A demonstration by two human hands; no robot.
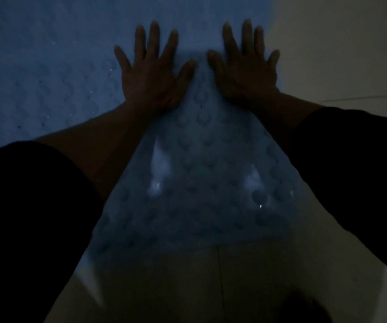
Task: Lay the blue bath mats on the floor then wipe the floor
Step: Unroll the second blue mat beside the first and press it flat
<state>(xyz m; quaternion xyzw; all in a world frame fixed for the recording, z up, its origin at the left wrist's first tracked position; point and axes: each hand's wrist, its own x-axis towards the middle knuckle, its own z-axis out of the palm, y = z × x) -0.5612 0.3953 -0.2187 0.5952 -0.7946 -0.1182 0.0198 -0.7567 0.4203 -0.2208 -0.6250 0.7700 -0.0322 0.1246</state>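
Observation:
The scene is dim. A blue bath mat with rows of round bumps lies on the pale floor between my arms. My left hand and my right hand both press flat on it, palms down, fingers spread, side by side near its far part. More blue mat with a faint bumpy pattern covers the upper left; whether it is a separate mat I cannot tell. Dark sleeves cover both upper forearms.
Pale floor tiles run along the right side, with a tile joint there and another in the bare floor below the mat. A dark shape sits at the bottom edge.

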